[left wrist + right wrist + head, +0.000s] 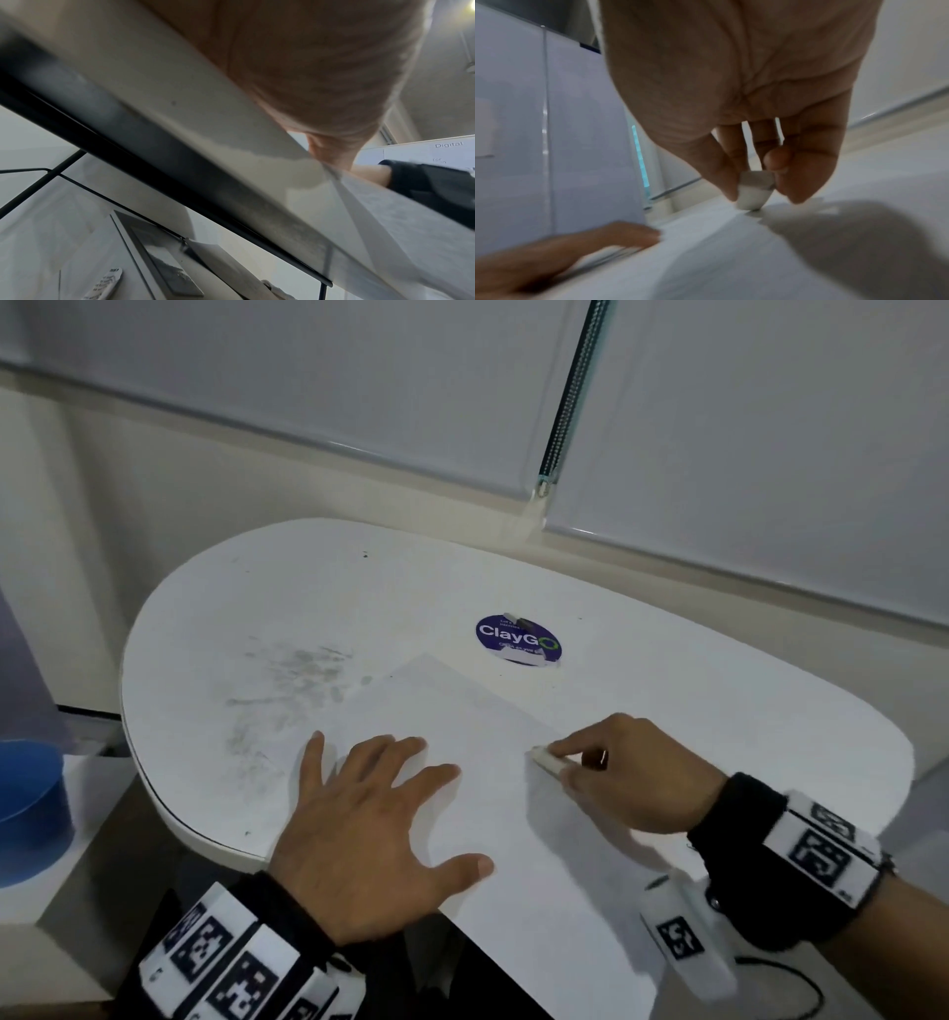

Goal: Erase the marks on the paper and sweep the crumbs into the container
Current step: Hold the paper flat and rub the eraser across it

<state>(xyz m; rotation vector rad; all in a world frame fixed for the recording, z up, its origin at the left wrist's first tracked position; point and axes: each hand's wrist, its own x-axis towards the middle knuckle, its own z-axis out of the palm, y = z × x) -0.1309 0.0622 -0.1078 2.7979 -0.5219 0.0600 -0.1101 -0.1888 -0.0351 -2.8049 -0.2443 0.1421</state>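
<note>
White eraser [547,759] pinched in right grip [624,775] touches paper [493,711]; left grip [369,834] presses flat.

- Left hand [369,829] lies flat w/ fingers spread on paper [493,809], covering its left part.
- Right hand [631,773] w/ eraser [547,759] sits at paper's right edge; bare strip of paper between the hands.
- Far side: sticker [517,639] w/ small object on it, just beyond paper's corner.
- Tabletop [246,629] left of paper is bare, smudged grey.
- Blue container [31,809] stands off the table, lower left, well apart from paper.
</note>
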